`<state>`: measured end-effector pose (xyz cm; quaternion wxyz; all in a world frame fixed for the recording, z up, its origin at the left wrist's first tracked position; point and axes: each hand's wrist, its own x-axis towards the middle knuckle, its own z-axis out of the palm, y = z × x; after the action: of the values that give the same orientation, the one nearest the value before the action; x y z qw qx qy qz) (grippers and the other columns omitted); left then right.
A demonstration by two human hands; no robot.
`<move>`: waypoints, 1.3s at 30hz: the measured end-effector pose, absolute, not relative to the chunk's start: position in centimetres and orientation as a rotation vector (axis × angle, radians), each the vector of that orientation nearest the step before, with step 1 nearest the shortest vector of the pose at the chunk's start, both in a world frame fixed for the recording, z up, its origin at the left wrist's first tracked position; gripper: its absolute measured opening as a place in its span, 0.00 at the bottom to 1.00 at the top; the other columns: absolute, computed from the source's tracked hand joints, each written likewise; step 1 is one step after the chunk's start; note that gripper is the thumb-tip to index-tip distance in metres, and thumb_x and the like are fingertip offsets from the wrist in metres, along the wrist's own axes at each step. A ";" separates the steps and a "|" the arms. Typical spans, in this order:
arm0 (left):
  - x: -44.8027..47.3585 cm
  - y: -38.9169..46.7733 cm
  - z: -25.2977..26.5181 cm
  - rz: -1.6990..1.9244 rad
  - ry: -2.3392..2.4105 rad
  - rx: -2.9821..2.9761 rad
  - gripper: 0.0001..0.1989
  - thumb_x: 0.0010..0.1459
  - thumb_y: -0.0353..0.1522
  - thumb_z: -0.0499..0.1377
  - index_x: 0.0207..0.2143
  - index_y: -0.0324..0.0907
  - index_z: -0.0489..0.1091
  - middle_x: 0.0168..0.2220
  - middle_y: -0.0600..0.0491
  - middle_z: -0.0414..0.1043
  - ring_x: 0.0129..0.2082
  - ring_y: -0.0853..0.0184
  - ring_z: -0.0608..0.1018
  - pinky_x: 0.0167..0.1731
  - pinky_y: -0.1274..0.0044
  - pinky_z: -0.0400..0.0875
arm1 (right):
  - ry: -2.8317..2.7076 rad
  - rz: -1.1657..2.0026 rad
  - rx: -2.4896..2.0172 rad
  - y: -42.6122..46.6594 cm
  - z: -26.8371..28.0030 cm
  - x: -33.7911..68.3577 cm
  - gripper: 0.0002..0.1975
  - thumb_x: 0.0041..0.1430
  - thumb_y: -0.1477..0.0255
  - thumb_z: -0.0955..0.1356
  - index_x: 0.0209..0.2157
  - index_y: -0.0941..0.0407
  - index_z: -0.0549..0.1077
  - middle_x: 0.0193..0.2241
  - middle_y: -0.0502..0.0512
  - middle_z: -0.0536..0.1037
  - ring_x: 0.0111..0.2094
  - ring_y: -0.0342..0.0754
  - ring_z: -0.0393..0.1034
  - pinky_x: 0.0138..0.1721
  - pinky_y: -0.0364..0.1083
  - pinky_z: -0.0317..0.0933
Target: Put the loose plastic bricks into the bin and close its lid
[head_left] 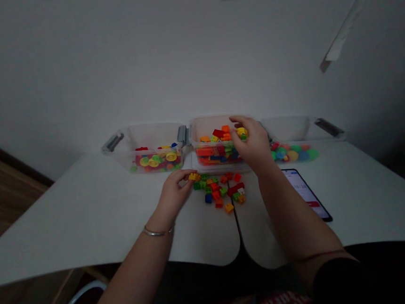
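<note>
Your left hand (pixel 174 192) pinches a yellow brick (pixel 194 177) between its fingers, likely for control; your right hand (pixel 253 142) curves over the twelve-o'clock box (pixel 205 123), its fingers' grip unclear.

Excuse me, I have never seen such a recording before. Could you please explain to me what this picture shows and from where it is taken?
There is no machine here: a person works with two bare hands. The single picture comes from a camera worn on the person's head, looking forward and down. On the white table stand three clear boxes: a left box, a middle box and a right box, all holding colourful small pieces. In front of the middle one lies a loose group of toy blocks, and a phone lies beside the right forearm. The left hand pinches a yellow block. The right hand is over the middle box, by a yellow piece; whether it grips that piece is unclear.
</note>
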<state>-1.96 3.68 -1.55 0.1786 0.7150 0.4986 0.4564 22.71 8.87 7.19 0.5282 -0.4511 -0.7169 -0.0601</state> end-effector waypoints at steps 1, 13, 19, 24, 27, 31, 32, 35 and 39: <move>-1.9 3.7 -1.5 1.317 1.398 1.960 0.13 0.54 0.28 0.60 0.42 0.44 0.78 0.38 0.51 0.78 0.39 0.64 0.76 0.44 0.72 0.71 | -1.699 -0.149 -1.016 8.5 7.5 22.5 0.16 0.59 0.72 0.65 0.48 0.55 0.75 0.46 0.60 0.80 0.43 0.54 0.75 0.50 0.57 0.66; -0.7 4.2 -1.0 1.378 1.057 1.293 0.23 0.45 0.36 0.71 0.44 0.40 0.72 0.29 0.55 0.78 0.29 0.69 0.79 0.34 0.77 0.71 | -2.345 0.314 -0.573 6.3 6.8 18.8 0.11 0.61 0.74 0.68 0.46 0.53 0.77 0.45 0.55 0.81 0.50 0.49 0.72 0.54 0.51 0.64; -0.3 3.8 -0.3 1.344 1.091 1.226 0.26 0.43 0.38 0.72 0.44 0.40 0.70 0.29 0.54 0.79 0.26 0.69 0.78 0.28 0.79 0.68 | -2.531 0.332 -0.791 6.0 5.7 17.5 0.17 0.60 0.74 0.70 0.51 0.53 0.75 0.49 0.58 0.79 0.50 0.53 0.72 0.52 0.52 0.63; -0.1 3.5 -0.2 1.315 1.133 1.189 0.28 0.42 0.36 0.71 0.47 0.40 0.69 0.24 0.58 0.76 0.19 0.73 0.72 0.22 0.82 0.60 | -2.552 0.316 -0.832 6.3 5.4 17.6 0.11 0.61 0.74 0.69 0.45 0.55 0.77 0.45 0.58 0.80 0.48 0.52 0.72 0.50 0.51 0.62; 0.0 3.4 0.0 1.305 1.137 1.175 0.29 0.42 0.35 0.70 0.48 0.40 0.69 0.23 0.59 0.75 0.18 0.75 0.69 0.21 0.83 0.58 | -2.559 0.324 -0.843 6.3 5.4 17.6 0.10 0.61 0.73 0.69 0.44 0.57 0.77 0.43 0.59 0.80 0.46 0.52 0.73 0.47 0.50 0.63; 0.0 3.3 0.3 1.298 1.134 1.185 0.28 0.43 0.35 0.69 0.48 0.39 0.68 0.23 0.59 0.75 0.17 0.76 0.68 0.20 0.82 0.56 | -2.560 0.305 -0.843 6.2 5.5 17.7 0.10 0.62 0.72 0.69 0.44 0.56 0.77 0.42 0.58 0.80 0.44 0.51 0.72 0.47 0.49 0.62; 0.0 3.3 0.3 1.297 1.136 1.192 0.28 0.43 0.35 0.69 0.48 0.39 0.68 0.24 0.59 0.76 0.17 0.75 0.68 0.20 0.82 0.57 | -2.557 0.304 -0.846 6.3 5.6 17.8 0.10 0.62 0.72 0.69 0.44 0.56 0.77 0.42 0.57 0.80 0.44 0.51 0.72 0.47 0.49 0.62; -0.1 3.4 0.3 1.301 1.138 1.230 0.26 0.44 0.37 0.69 0.46 0.39 0.69 0.25 0.57 0.77 0.21 0.72 0.74 0.24 0.80 0.62 | -2.541 0.304 -0.826 6.5 5.7 18.0 0.11 0.62 0.71 0.69 0.45 0.55 0.78 0.42 0.57 0.81 0.45 0.51 0.72 0.48 0.50 0.62; -0.2 3.6 -0.4 1.334 1.148 1.332 0.21 0.48 0.39 0.67 0.43 0.40 0.71 0.26 0.55 0.78 0.29 0.67 0.79 0.32 0.77 0.69 | -2.476 0.284 -0.793 6.7 6.3 18.7 0.11 0.62 0.71 0.68 0.46 0.55 0.78 0.42 0.57 0.81 0.46 0.52 0.73 0.49 0.51 0.62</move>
<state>-0.22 3.62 -0.37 0.4505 0.5388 0.4642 0.5397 18.74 6.71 6.34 0.2601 -0.2928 -0.9141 0.1050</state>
